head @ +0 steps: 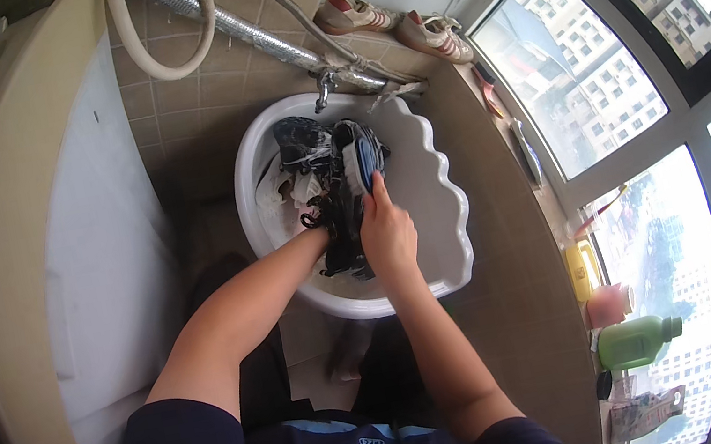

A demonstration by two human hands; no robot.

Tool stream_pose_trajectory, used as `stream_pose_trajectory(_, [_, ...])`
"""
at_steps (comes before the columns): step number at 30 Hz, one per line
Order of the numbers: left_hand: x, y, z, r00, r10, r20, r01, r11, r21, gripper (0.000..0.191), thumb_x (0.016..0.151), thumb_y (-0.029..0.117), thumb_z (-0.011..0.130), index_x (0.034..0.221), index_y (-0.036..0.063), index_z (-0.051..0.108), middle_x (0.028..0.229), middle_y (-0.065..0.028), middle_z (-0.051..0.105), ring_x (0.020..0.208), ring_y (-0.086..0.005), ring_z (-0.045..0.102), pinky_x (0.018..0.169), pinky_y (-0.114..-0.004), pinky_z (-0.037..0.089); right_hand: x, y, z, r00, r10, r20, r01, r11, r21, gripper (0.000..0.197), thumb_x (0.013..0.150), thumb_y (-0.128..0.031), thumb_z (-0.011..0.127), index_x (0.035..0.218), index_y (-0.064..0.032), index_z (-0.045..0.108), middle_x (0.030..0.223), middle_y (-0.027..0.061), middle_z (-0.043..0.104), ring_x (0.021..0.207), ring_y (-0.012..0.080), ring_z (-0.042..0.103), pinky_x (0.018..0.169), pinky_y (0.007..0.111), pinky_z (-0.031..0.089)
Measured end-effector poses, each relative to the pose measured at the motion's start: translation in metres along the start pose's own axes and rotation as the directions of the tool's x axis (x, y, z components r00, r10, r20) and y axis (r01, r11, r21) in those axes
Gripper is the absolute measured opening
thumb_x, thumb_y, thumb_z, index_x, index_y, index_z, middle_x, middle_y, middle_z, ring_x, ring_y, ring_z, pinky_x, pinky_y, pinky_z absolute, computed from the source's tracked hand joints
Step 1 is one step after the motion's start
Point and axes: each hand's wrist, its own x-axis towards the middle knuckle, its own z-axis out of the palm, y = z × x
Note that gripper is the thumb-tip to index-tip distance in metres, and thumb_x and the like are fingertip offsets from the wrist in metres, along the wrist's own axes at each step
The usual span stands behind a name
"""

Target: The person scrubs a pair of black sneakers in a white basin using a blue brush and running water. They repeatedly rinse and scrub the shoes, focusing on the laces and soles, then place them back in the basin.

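My right hand (pixel 389 234) is closed around a blue scrubbing brush (pixel 367 157) with white bristles. The bristles lie against a black shoe (pixel 345 234) with soapy foam on it. My left hand reaches into the dark laces and is mostly hidden by the shoe; its forearm (pixel 267 287) comes in from the lower left, and its grip cannot be made out. A second black shoe (pixel 302 142), streaked with foam, lies at the far left part of a white sink (pixel 428 209) with a wavy right rim. Cloudy water and pale items (pixel 304 192) show beneath the shoes.
A metal tap (pixel 324 90) juts over the sink's far edge. White-and-red sneakers (pixel 433 37) stand on the ledge above. Along the window sill are a red-handled brush (pixel 488 91), a yellow container (pixel 582 271), a pink jar (pixel 609 305) and a green bottle (pixel 634 343). A large white appliance (pixel 106 266) stands left.
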Motion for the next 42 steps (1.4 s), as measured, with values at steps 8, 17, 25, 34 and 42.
stream_pose_trajectory(8, [0.012, 0.004, -0.012, 0.999, 0.027, 0.027, -0.029, 0.997, 0.065, 0.042, 0.097, 0.041, 0.045, 0.117, 0.0077, 0.061, 0.108, -0.0086, 0.066, 0.098, -0.0216, 0.061, 0.087, -0.036, 0.049, -0.020, 0.019, 0.014, 0.997, -0.077, -0.016, 0.077, 0.996, -0.040, 0.047, 0.095, -0.023, 0.052, 0.141, -0.0140, 0.044, 0.074, 0.0222, 0.065, 0.066, 0.0397, 0.065, 0.058, 0.049, 0.051])
stream_pose_trajectory(17, [0.016, 0.002, -0.013, 0.999, 0.040, 0.036, -0.044, 0.993, 0.111, 0.040, 0.098, 0.039, 0.045, 0.116, 0.0076, 0.061, 0.107, -0.0087, 0.066, 0.097, -0.0213, 0.062, 0.086, -0.036, 0.050, 0.074, 0.005, 0.009, 0.980, -0.141, -0.137, 0.129, 0.987, -0.095, 0.040, 0.097, -0.028, 0.047, 0.135, -0.0156, 0.050, 0.071, 0.0195, 0.064, 0.065, 0.0403, 0.063, 0.057, 0.050, 0.050])
stream_pose_trajectory(25, [0.010, 0.011, -0.021, 0.985, 0.022, 0.171, -0.062, 0.971, 0.230, 0.038, 0.098, 0.036, 0.045, 0.116, 0.0076, 0.061, 0.106, -0.0089, 0.065, 0.096, -0.0211, 0.062, 0.085, -0.036, 0.050, -0.042, 0.023, 0.002, 0.965, -0.263, -0.026, 0.249, 0.939, -0.237, 0.048, 0.093, -0.024, 0.057, 0.140, -0.0166, 0.047, 0.058, 0.0138, 0.058, 0.048, 0.0309, 0.062, 0.042, 0.045, 0.049])
stream_pose_trajectory(34, [0.049, -0.030, -0.025, 0.966, 0.183, -0.180, -0.123, 0.945, 0.302, 0.053, 0.100, 0.038, 0.038, 0.141, 0.0048, 0.034, 0.114, -0.0185, 0.062, 0.099, -0.0287, 0.062, 0.089, -0.041, 0.047, 0.053, 0.004, 0.008, 0.999, 0.006, -0.049, 0.002, 0.989, 0.150, 0.039, 0.096, -0.025, 0.051, 0.134, -0.0152, 0.052, 0.075, 0.0237, 0.065, 0.072, 0.0423, 0.064, 0.064, 0.047, 0.050])
stream_pose_trajectory(42, [0.012, 0.063, -0.030, 0.926, 0.207, -0.316, -0.169, 0.975, 0.143, 0.068, 0.097, 0.059, 0.031, 0.128, 0.0030, 0.054, 0.116, -0.0189, 0.062, 0.102, -0.0345, 0.062, 0.092, -0.042, 0.046, -0.082, 0.054, 0.014, 0.977, -0.180, -0.118, 0.208, 0.931, 0.299, 0.040, 0.095, -0.018, 0.054, 0.133, -0.0087, 0.051, 0.073, 0.0233, 0.064, 0.065, 0.0406, 0.063, 0.059, 0.045, 0.050])
